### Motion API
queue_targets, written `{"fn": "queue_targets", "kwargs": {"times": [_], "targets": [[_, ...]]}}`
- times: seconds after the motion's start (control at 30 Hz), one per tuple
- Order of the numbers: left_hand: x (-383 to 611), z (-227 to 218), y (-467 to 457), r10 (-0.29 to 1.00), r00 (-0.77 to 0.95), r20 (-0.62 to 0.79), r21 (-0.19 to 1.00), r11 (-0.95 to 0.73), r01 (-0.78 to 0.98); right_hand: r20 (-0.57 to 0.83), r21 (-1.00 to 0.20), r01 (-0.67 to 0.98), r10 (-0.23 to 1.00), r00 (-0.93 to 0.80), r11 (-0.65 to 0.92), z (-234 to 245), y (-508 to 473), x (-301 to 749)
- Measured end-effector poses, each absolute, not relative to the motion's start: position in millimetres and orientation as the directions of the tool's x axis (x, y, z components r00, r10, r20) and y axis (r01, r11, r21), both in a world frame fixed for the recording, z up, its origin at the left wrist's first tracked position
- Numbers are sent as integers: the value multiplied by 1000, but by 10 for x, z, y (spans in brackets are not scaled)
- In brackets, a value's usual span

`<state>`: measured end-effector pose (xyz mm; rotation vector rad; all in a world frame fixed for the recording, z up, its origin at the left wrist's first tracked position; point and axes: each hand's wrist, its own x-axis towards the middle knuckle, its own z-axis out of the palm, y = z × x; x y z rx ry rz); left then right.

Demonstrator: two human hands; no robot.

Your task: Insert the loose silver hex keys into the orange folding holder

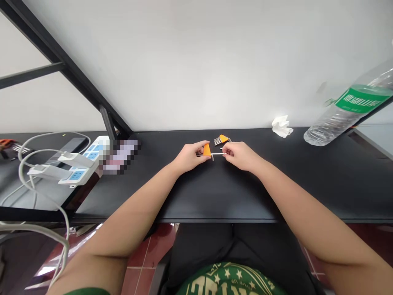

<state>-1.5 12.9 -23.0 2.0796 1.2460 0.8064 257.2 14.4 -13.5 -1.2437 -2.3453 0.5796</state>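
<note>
My left hand is closed on a small orange plastic hex key holder, pinched between thumb and fingers just above the black desk. A thin silver hex key runs from the holder toward my right hand. The fingertips of my right hand are closed on its far end. A short bent metal end shows below the holder. Just behind my hands lies an orange holder with several metal keys fanned out to its left, partly beside my right fingers.
On the left, a white power strip with plugged-in chargers and looping cables rests near the black metal frame. A blurred-out item lies beside it. At the back right are a crumpled tissue and a tilted plastic water bottle.
</note>
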Motion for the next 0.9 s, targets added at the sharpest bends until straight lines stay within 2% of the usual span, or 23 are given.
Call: {"fn": "queue_targets", "kwargs": {"times": [0.17,0.33,0.57,0.73,0.9], "targets": [[-5,-202,118,897,390,206,741,-404,537,297,-559,602,816,-496,570,-142,160,2573],[1,-199,120,905,369,212,734,-396,551,323,-565,572,797,-510,595,-118,145,2591],[-20,-202,124,914,346,211,738,-381,556,447,-532,531,752,-485,659,-129,152,2596],[-23,-175,107,913,366,181,761,-366,536,499,-488,508,704,-505,710,-128,149,2605],[-10,-145,73,907,387,164,798,-353,489,533,-393,501,635,-560,771,-115,148,2644]]}}
